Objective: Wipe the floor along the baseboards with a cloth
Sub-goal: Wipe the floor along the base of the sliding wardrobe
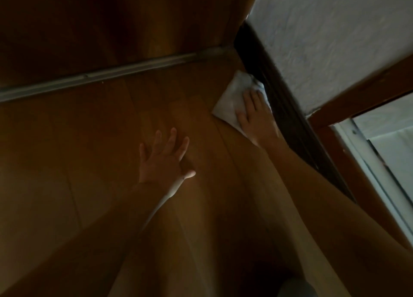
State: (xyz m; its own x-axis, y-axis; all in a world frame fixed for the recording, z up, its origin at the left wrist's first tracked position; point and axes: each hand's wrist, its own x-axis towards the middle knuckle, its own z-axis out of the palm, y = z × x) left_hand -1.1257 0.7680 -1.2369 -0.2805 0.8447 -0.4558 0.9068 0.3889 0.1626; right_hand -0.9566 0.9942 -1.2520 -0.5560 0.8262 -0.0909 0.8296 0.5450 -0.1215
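1. The right hand (252,112) is pressing flat, fingers straight, on the white cloth (234,95), which is lying on the floor (111,140) at two o'clock, touching the dark baseboard (288,115) near the corner.
2. Wiping well likely means keeping the cloth's edge tight against the baseboard.
3. The left hand (163,160) is bracing on the floor, fingers spread, holding nothing, both arms reaching forward.

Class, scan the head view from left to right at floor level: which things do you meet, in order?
Metal floor rail → left hand flat on the floor → white cloth → right hand pressing it → dark baseboard → white wall.
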